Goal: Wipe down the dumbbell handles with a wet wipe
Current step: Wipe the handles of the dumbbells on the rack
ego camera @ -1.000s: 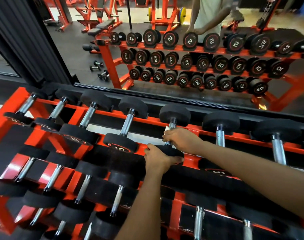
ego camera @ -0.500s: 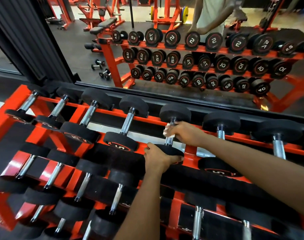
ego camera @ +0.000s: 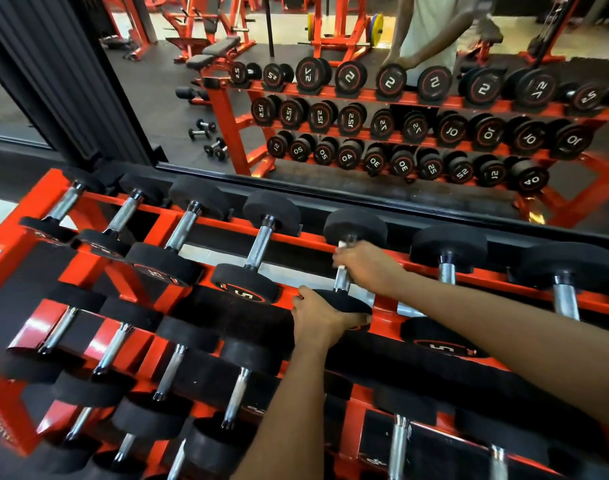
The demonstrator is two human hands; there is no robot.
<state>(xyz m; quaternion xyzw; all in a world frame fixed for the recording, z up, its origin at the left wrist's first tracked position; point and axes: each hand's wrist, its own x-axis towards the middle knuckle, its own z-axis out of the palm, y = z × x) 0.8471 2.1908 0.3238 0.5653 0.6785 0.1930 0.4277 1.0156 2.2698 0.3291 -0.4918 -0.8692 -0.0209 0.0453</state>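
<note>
The right hand (ego camera: 367,268), arm reaching in from the lower right, curls round the upper chrome knurled handle (ego camera: 341,281) of a black rubber-headed dumbbell (ego camera: 356,225) on the top tier of the orange steel rack (ego camera: 296,239), clamping a white wet wipe (ego camera: 346,244) against it. The left hand (ego camera: 318,322) grips the near head's edge. Neighbouring dumbbells (ego camera: 258,242) stand apart on both sides. The fingers hide most of the wipe.

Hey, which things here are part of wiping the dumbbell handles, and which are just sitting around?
In the job: wet wipe, right hand wrapping it round the handle, left hand gripping that dumbbell's near head, other racked dumbbells.
Just around: orange rack, mirror, reflected bench, reflected loose dumbbells on the floor.
</note>
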